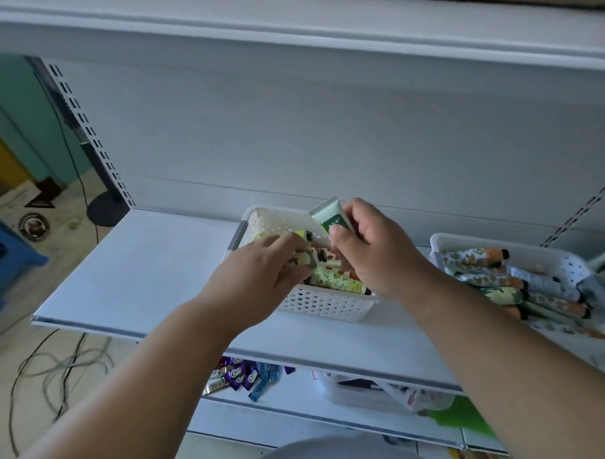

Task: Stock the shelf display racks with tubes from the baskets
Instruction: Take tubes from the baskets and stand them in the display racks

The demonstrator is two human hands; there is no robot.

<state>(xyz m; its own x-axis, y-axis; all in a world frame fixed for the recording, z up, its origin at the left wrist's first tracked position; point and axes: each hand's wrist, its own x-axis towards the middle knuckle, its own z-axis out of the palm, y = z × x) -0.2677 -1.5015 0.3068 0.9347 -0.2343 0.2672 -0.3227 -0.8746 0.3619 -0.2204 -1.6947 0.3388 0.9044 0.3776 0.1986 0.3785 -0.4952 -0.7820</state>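
Note:
A white perforated basket [317, 306] stands on the white shelf [151, 269], with several patterned tubes [333, 279] lying inside. My right hand [374, 251] is shut on a white tube with a green label [329, 214], held upright over the basket's back edge. Reaching into the basket from the left, my left hand [258, 275] pinches a small patterned tube [303, 255] between its fingertips. A second white basket [552, 258] at the right holds several floral tubes [484, 257] with dark caps.
The shelf's left half is bare white board, ending at a front lip. A lower shelf holds purple snack packets [237, 375] and a white container [365, 392]. Cables [59, 368], a blue bin [7, 260] and a black stand base [106, 208] sit on the floor at left.

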